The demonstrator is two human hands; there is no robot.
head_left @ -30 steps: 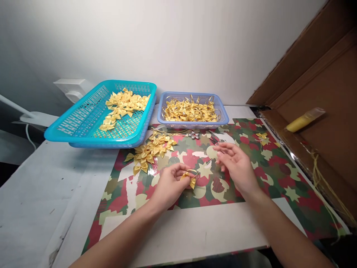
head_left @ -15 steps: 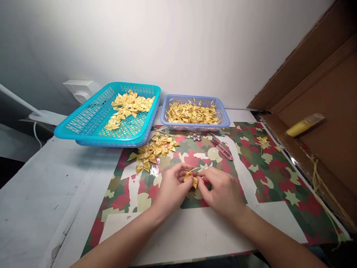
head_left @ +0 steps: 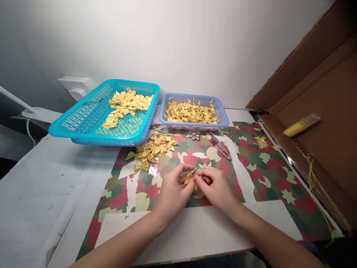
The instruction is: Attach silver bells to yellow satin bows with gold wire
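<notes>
1. Left hand (head_left: 174,188), lower centre of the frame: thumb and fingers pinched together on a yellow bow.
2. Yellow bow (head_left: 189,178), just below mid-frame: its visible loop slants toward upper right; fingers cover the rest, so its full long axis is unclear.
3. Thin cord (head_left: 205,165): points upper right, near end hidden.
4. Right hand (head_left: 219,188): fingertips closed at the bow, their exact hold hidden.
</notes>
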